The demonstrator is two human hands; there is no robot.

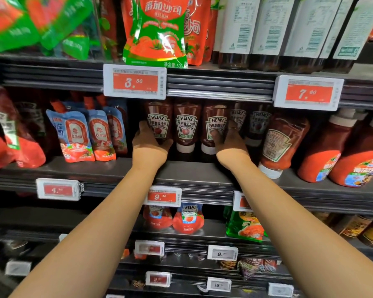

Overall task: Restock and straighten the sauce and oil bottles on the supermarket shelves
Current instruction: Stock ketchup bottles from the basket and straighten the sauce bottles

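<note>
Both hands reached onto the middle shelf (192,171) from below. Left hand (148,139) gripped the leftmost Heinz ketchup bottle (158,121), fingers curled round its left side and thumb under its base. Right hand (228,139) held the third Heinz bottle (215,123), thumb on the label, fingers wrapped behind its right side. Between them stood a second Heinz bottle (186,125), cap down. Just to the right, a larger ketchup bottle (282,143) leaned, back label outward. Blue sauce pouches (73,134) stood to the left.
</note>
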